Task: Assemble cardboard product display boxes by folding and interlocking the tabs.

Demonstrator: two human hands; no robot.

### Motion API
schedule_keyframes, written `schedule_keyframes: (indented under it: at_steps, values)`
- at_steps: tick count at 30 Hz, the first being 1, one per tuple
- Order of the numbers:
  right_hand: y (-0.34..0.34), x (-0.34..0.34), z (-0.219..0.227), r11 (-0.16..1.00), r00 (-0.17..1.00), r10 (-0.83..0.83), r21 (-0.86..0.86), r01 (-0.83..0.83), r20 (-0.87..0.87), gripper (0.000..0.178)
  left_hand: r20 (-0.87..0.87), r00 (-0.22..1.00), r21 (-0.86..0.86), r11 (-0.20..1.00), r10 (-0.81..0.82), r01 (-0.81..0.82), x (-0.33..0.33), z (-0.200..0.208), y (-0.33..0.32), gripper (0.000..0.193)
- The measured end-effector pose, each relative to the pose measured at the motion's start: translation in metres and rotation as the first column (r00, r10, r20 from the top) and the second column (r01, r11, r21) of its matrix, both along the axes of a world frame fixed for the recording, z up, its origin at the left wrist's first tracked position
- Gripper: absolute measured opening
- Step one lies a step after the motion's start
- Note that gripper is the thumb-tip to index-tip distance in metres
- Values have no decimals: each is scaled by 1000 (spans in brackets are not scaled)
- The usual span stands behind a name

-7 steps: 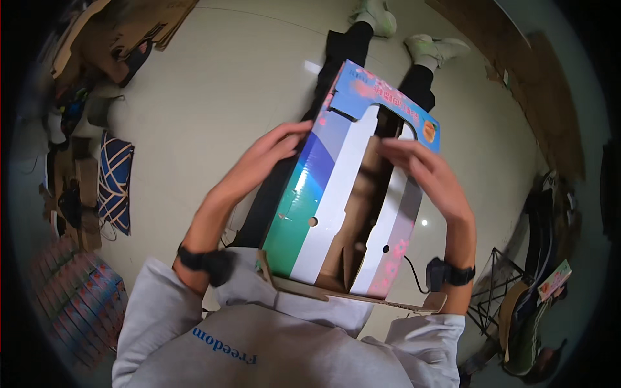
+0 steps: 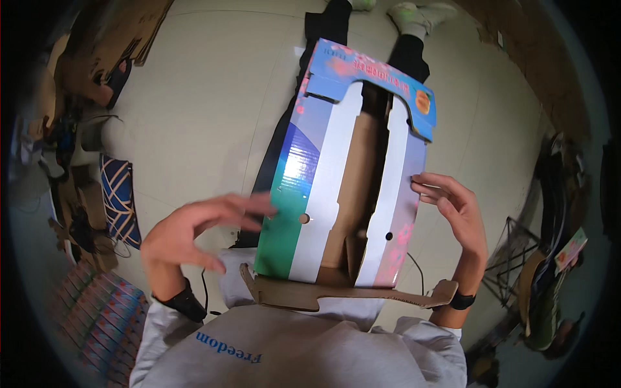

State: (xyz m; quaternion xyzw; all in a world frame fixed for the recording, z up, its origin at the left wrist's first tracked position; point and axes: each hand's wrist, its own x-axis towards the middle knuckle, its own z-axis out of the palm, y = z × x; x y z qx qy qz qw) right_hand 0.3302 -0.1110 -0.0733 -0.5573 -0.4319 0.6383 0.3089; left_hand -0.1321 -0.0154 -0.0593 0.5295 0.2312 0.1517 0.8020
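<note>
A colourful cardboard box point(image 2: 317, 139) lies across my legs, long side pointing away from me. Its two side flaps, white along their inner edges, are folded inward, with a long gap between them showing brown cardboard inside. At the far end a blue printed flap point(image 2: 375, 71) is folded over them. The brown near end flap point(image 2: 323, 296) sticks out toward my chest. My left hand point(image 2: 210, 226) is by the green near-left side, fingers apart and blurred at the tips. My right hand point(image 2: 453, 200) touches the right side with its fingertips, fingers loosely spread.
A stack of printed boxes point(image 2: 100, 317) stands at the lower left, with a blue patterned cushion point(image 2: 119, 200) above it. Brown cardboard sheets point(image 2: 123, 32) lean at the upper left. On the right is a thin black wire frame point(image 2: 511, 255) beside assorted items.
My left hand has drawn back toward me, away from the box's far-left side. My right hand has left the central gap for the right side. The far flap now sits lower over the sides.
</note>
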Motion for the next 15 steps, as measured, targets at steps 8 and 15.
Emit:
schedule_keyframes:
  at_steps: [8, 15]
  values:
    - [-42, -34, 11, 991, 922, -87, 127, 42, 378, 54, -351, 936, -36, 999, -8, -5, 3, 66, -47, 51]
    - [-80, -36, 18, 824, 736, -516, -21, 566, -438, 76, -527, 773, 388, 910, 352, -149, 36, 48, -78, 54]
